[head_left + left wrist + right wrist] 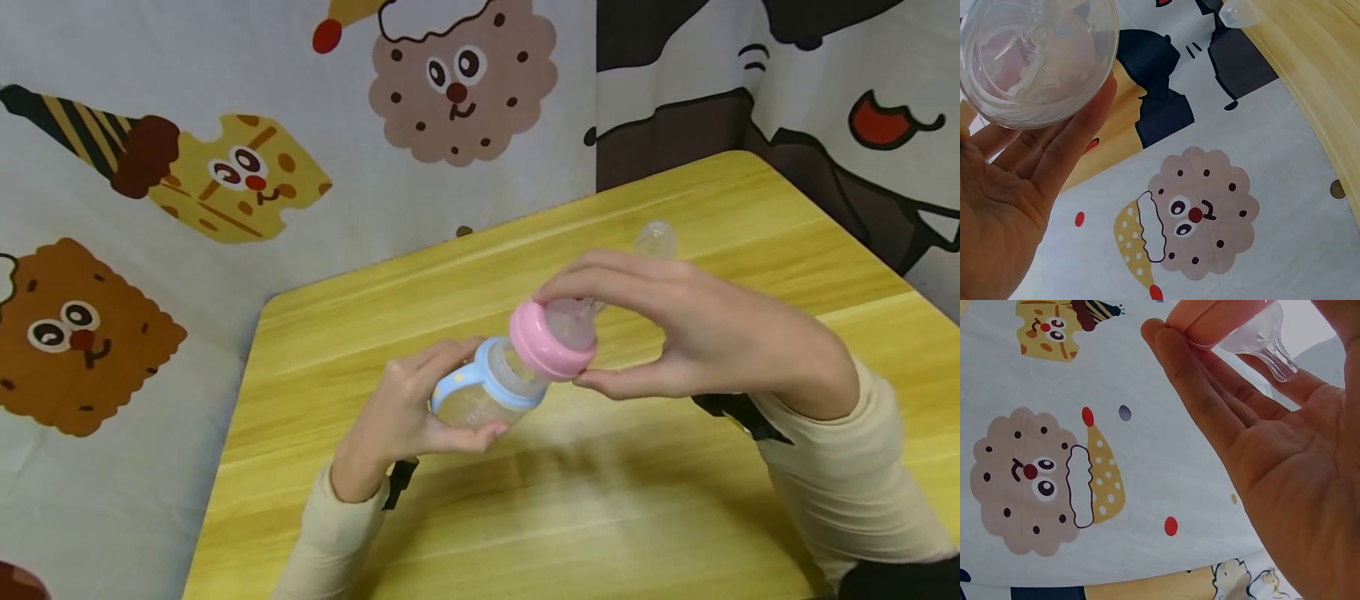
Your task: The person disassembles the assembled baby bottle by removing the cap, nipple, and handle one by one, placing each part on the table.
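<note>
Bottle (480, 410) and pink ring (542, 354) above bench (337, 325)

Printed cloth (341, 125), cropped at the edges, hangs behind. The left hand (408, 408) wraps its fingers round the tilted bottle, contents hard to make out; the right hand's (697, 333) fingers pinch the ring at its mouth. Farther right, a clear dome (656, 239) is partly hidden.

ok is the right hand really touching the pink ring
Touching. The head view shows it: the right hand pinches the pink ring, a fingertip at its upper edge and the thumb tip at its lower edge.
</note>
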Action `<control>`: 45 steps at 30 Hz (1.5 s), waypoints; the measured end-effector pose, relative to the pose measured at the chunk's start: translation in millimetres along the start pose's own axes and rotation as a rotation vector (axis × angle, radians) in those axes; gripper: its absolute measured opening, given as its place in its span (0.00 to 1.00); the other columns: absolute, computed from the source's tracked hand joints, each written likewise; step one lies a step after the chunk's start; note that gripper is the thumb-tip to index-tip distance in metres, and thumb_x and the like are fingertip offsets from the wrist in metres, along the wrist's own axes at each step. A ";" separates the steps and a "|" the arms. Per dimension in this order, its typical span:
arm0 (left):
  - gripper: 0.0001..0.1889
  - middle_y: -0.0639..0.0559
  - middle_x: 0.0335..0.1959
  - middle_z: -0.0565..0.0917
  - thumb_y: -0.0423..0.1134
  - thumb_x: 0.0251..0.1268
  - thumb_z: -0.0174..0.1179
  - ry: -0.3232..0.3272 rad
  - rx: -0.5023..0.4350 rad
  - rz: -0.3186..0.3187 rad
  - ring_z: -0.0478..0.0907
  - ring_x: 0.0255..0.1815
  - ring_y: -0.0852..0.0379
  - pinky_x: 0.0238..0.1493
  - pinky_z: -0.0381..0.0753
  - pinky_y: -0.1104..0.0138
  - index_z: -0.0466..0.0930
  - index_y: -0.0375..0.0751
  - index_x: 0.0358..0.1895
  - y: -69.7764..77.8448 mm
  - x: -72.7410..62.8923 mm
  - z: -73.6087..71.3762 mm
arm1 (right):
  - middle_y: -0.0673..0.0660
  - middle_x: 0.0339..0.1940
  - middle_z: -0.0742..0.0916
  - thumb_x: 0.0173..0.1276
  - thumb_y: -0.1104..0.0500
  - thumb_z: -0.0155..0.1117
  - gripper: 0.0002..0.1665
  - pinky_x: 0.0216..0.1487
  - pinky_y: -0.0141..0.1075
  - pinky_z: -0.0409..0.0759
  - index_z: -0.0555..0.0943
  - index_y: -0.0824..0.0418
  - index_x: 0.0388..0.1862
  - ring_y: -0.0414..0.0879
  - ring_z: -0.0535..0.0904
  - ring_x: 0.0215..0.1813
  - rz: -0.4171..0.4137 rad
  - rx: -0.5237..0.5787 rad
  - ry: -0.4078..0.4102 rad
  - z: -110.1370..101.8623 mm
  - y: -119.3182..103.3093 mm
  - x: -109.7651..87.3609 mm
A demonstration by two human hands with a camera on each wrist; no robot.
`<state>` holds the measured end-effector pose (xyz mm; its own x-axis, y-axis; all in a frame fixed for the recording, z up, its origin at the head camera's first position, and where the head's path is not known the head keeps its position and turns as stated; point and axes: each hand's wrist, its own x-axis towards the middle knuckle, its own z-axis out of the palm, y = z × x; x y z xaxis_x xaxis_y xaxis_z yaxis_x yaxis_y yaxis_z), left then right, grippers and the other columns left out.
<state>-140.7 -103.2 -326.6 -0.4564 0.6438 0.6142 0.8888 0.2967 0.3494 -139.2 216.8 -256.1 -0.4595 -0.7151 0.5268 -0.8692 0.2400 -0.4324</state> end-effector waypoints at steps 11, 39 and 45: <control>0.37 0.43 0.43 0.90 0.63 0.63 0.68 0.007 0.008 0.005 0.87 0.34 0.54 0.34 0.88 0.67 0.81 0.31 0.60 -1.0 1.4 -1.8 | 0.43 0.64 0.83 0.61 0.55 0.83 0.41 0.66 0.28 0.76 0.77 0.54 0.73 0.39 0.79 0.63 -0.052 -0.028 0.040 -2.4 0.2 0.6; 0.37 0.42 0.46 0.90 0.62 0.64 0.68 -0.023 -0.014 -0.001 0.87 0.37 0.54 0.38 0.89 0.65 0.81 0.31 0.61 -11.4 -1.4 8.9 | 0.44 0.65 0.83 0.57 0.56 0.85 0.45 0.65 0.32 0.79 0.77 0.55 0.73 0.41 0.80 0.62 -0.085 -0.002 0.099 2.0 9.4 -1.5; 0.37 0.42 0.46 0.90 0.62 0.63 0.68 -0.026 -0.003 0.004 0.87 0.38 0.54 0.39 0.90 0.64 0.81 0.30 0.61 -15.1 0.0 9.9 | 0.50 0.65 0.83 0.55 0.58 0.86 0.45 0.66 0.35 0.78 0.77 0.61 0.72 0.45 0.80 0.63 -0.134 0.013 0.133 1.2 12.1 1.9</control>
<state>-153.7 -100.8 -338.9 -0.4514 0.6632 0.5971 0.8905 0.2919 0.3490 -150.4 217.6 -261.2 -0.3606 -0.6465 0.6723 -0.9222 0.1391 -0.3609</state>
